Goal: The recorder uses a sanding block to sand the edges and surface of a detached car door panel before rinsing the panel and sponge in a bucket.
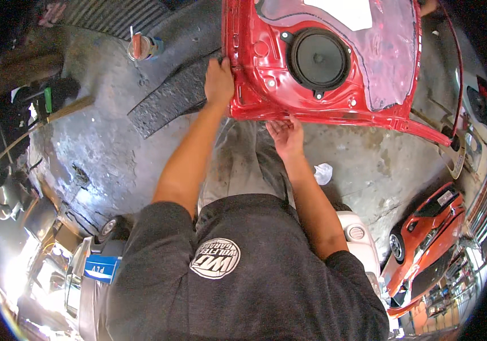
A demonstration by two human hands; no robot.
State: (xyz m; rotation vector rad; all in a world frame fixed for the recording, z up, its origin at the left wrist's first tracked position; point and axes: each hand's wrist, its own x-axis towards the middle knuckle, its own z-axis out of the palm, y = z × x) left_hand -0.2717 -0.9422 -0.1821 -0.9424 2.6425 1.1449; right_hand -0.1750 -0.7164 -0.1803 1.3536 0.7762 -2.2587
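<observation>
A red car door (249, 85) is held up in front of me, its inner side facing me. A round black speaker (319, 58) is fixed in it, and clear film (388, 62) with a dark sealant line covers its right part. My left hand (219, 82) is closed around the door's left edge, its fingers partly hidden behind it. At the bottom edge my right hand (286, 135) supports the door from below, palm up, with bent fingers against the rim. Part of another person's hand (428, 7) is at the door's upper right edge.
A dark flat mat (167, 99) lies on the concrete floor to the left, near a can (142, 48). Crumpled clear plastic (323, 174) is by my right forearm. An orange car (425, 233) stands to the right, a white vehicle part (359, 232) beside me.
</observation>
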